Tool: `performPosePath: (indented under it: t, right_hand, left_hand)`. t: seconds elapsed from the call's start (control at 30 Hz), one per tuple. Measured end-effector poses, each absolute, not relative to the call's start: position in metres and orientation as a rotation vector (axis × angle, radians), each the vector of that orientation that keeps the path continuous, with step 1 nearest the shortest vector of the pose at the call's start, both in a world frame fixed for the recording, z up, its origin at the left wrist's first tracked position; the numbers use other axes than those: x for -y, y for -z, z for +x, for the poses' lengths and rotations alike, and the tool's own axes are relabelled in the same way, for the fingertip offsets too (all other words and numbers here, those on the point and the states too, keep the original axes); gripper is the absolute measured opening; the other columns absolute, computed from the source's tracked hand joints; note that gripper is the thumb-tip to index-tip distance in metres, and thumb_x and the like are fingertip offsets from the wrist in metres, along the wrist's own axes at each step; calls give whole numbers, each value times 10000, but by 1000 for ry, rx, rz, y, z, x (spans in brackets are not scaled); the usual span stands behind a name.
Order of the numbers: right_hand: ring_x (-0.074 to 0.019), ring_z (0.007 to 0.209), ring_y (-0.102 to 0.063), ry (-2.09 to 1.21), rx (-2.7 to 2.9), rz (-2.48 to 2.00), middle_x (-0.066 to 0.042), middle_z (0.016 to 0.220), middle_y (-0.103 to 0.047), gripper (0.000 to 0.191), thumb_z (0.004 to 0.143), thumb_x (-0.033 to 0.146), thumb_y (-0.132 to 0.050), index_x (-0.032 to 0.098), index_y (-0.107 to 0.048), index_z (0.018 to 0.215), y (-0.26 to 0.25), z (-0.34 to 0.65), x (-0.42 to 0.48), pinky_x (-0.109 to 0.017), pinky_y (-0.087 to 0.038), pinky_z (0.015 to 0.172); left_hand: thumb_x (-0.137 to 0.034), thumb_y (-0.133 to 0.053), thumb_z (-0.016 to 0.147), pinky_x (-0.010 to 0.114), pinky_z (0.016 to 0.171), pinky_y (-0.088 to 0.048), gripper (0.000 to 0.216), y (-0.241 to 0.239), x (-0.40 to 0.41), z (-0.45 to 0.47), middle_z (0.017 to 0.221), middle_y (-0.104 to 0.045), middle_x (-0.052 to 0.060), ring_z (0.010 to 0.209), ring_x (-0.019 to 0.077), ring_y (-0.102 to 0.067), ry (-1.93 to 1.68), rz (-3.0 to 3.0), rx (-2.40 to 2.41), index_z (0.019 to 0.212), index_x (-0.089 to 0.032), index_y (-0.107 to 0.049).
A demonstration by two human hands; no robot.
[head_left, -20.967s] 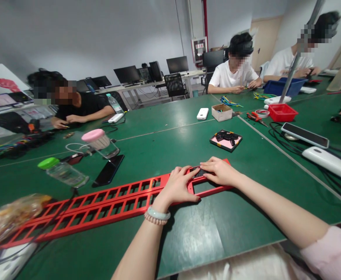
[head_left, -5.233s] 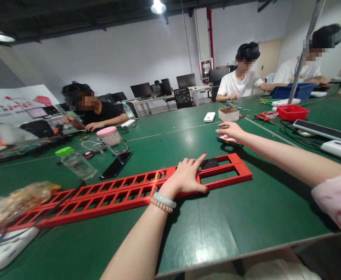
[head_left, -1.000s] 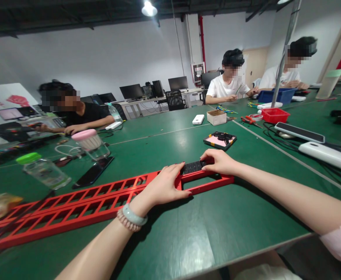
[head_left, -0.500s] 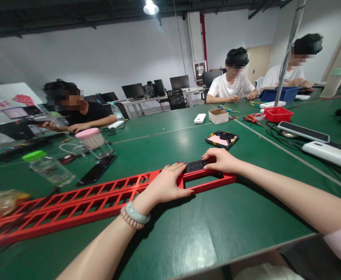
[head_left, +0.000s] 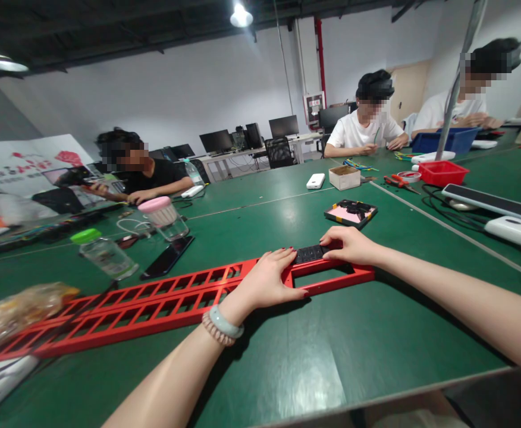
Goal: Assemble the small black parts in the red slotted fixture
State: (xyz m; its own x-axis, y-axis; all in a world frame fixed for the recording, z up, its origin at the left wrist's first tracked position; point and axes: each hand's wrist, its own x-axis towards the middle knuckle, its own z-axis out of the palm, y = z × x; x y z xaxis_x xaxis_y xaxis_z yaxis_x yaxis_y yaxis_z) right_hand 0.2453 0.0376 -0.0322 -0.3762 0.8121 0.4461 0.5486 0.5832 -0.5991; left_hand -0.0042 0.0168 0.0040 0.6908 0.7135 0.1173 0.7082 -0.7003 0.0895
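Note:
A long red ladder-like frame [head_left: 171, 309] lies across the green table. My left hand [head_left: 264, 279] braces its right part, with the fingers stretched over the top and the thumb along the near edge. A black segmented strip [head_left: 310, 254] sits on the far rail of the frame's end bay, just beyond my left fingertips. At the strip's right end, my right hand [head_left: 350, 245] pinches with thumb and fingers. The fingers partly cover that end, so whether it is fully seated cannot be told. Beyond my right hand lies a shallow black-edged tray [head_left: 370, 221] holding small black parts.
On the left are a green-lidded jar [head_left: 109, 255], a pink-lidded jar [head_left: 165, 217], a dark phone [head_left: 168, 257] and a plastic bag [head_left: 24, 315]. A red bin [head_left: 443, 173], pliers [head_left: 401, 183] and a white power strip [head_left: 519, 232] lie right. Several people sit across the table.
The view has swung slightly left, so everything appears further right. Both hands keep their places on the frame and the strip.

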Motion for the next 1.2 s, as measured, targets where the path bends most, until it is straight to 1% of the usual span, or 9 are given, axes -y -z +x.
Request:
performPosePath:
  t: [0.23, 0.4, 0.57, 1.07, 1.2]
  right_hand:
    - [-193, 838, -615, -469, 2110, -1063, -61, 901, -667, 154, 688, 236, -686, 160, -659, 818, 31, 246, -38, -344, -479, 805]
    - [-196, 846, -611, -479, 2128, -1071, -74, 911, -662, 169, 705, 244, -664, 148, -654, 844, 31, 246, -39, -340, -477, 796]
    - [-185, 830, -612, -510, 2107, -1070, -63, 893, -659, 167, 705, 241, -662, 151, -646, 844, 32, 246, -39, -321, -478, 779]
    - [-192, 853, -604, -474, 2126, -1040, -78, 915, -650, 161, 719, 242, -664, 141, -642, 842, 34, 246, -41, -325, -474, 782]
    - [-184, 831, -607, -482, 2123, -1052, -66, 885, -650, 158, 718, 245, -663, 145, -645, 839, 33, 247, -41, -318, -477, 773]
  left_hand:
    - [-659, -612, 640, 420, 1066, -313, 898, -3, -18, -4, 1362, -452, 184, 1268, 302, -414, -243, 2869, -1181, 1310, -82, -460]
    - [-661, -615, 638, 412, 1063, -322, 894, -1, -19, -5, 1360, -459, 174, 1263, 302, -421, -277, 2882, -1163, 1311, -91, -463]
    - [-663, -618, 636, 427, 1057, -329, 887, -1, -19, -5, 1356, -465, 168, 1255, 310, -429, -288, 2878, -1153, 1307, -104, -469]
    - [-656, -621, 638, 405, 1058, -332, 900, -3, -19, -4, 1354, -465, 177, 1251, 301, -435, -251, 2904, -1169, 1310, -80, -461]
    - [-656, -625, 633, 422, 1058, -330, 894, -1, -20, -5, 1362, -458, 165, 1257, 305, -427, -277, 2891, -1158, 1316, -103, -457]
